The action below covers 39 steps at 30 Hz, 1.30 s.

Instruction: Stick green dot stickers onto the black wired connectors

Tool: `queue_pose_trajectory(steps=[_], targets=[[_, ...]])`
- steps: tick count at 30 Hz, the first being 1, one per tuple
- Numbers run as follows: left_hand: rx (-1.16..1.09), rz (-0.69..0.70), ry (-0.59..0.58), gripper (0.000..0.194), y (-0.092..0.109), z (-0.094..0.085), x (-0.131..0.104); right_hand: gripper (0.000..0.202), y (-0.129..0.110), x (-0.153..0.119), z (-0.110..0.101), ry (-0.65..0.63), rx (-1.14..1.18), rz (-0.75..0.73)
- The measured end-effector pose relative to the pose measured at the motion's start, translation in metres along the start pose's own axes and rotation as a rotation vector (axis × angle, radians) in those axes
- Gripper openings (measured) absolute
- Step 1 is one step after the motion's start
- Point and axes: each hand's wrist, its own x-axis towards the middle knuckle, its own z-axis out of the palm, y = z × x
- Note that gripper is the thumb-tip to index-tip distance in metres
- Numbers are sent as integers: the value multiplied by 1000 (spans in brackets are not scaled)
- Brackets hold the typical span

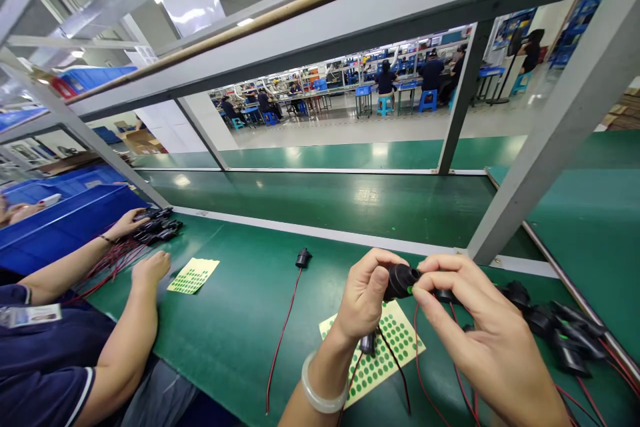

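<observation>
Small black cylindrical plastic part (400,280) with thin red-and-black lead wires, pinched between both hands just above the yellow sheet of green round stickers (387,347). Left hand (367,293) closed round the part's left end, thumb and fingers wrapped tight, pale bangle (317,390) at the wrist. Right hand (480,327) meeting it from the right, index fingertip pressed onto a tiny green dot (410,290) at the part's face, other fingers loosely curled. Long axis roughly left-right, both hands touching, neither nearer. Right of the sticker sheet, heap of similar black parts with wires (555,327). Left of the sheet, single black part on a red wire (303,257) lying on the green belt (240,307). Far left of the sheet, second sticker sheet (193,275) beside a co-worker's forearm (135,320). Nothing between the hands and the part.
</observation>
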Motion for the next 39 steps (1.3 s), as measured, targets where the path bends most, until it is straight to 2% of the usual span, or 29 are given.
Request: queue_pose_trajectory(steps=[9, 21, 31, 34, 39], targets=[[-49, 27, -11, 44, -3, -2, 0, 10, -2, 1, 3, 22, 4, -29], [-9, 3, 5, 50, -2, -1, 0, 12, -1, 0, 4, 11, 30, -7], [52, 14, 12, 48, 4, -1, -3, 6, 6, -2, 5, 7, 83, 152], [-1, -38, 35, 46, 2, 1, -4, 8, 5, 0, 5, 7, 78, 71], [-155, -211, 121, 50, 3, 7, -3, 14, 3, 3, 12, 43, 22, -100]])
